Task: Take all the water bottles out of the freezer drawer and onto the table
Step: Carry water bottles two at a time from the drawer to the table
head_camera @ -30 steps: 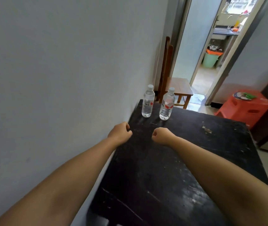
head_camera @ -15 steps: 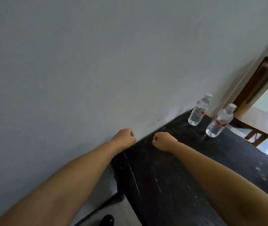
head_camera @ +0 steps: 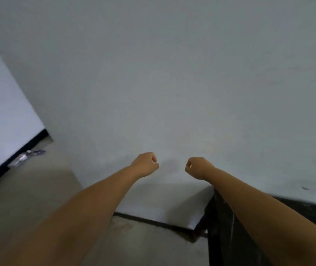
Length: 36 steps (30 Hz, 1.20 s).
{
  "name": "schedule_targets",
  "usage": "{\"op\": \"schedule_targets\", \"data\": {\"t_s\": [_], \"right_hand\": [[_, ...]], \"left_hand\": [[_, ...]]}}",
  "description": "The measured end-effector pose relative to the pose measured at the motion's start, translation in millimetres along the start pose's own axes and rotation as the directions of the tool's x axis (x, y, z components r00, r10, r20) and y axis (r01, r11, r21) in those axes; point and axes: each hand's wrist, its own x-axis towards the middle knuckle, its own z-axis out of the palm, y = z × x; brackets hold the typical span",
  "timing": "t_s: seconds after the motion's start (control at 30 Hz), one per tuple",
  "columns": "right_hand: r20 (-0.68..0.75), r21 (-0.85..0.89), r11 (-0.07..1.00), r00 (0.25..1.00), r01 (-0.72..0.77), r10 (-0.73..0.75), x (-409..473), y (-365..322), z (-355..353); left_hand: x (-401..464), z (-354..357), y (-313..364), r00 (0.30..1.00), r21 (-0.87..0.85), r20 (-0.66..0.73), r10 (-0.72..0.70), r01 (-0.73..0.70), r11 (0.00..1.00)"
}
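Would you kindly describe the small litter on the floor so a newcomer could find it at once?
Start at the pale wall on the far left and follow its black skirting down. The crumpled litter lies against it on the floor, the only loose, shiny clutter there.

The wall [head_camera: 172, 73] is plain pale grey-white, with a black skirting strip [head_camera: 153, 221] along its foot. The floor [head_camera: 28, 189] is dull beige-grey. The desk [head_camera: 230, 237] is black (streaked with pale scratches). Litter [head_camera: 26, 156] on the floor looks whitish-blue, blurred.
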Motion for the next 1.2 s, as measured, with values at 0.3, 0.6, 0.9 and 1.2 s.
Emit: {"op": "schedule_targets", "data": {"t_s": [0.3,0.6,0.9,1.2], "right_hand": [[0.101,-0.117,0.912,0.918,0.394,-0.383,-16.5,-231.8,64.5],[0.237,-0.187,0.683,0.707,0.706,-0.666,-95.1,-457.5,144.7],[0.453,-0.212,0.257,0.328,0.943,-0.829,-221.6,-647.1,250.1],[0.686,-0.053,-0.253,-0.149,0.966,-0.712,-396.0,-777.5,364.2]], "left_hand": [[-140.4,-81.5,-195.9,0.922,-0.189,-0.199,-0.332,0.296,0.936],[-348.5,-158.4,-348.8,0.703,-0.289,-0.388,-0.596,0.521,0.803],[-574.9,-128.6,-442.7,0.271,-0.611,-0.406,-0.873,0.630,0.479],[-769.5,-85.1,-472.7,-0.201,-0.796,-0.273,-0.941,0.597,0.103]]}}
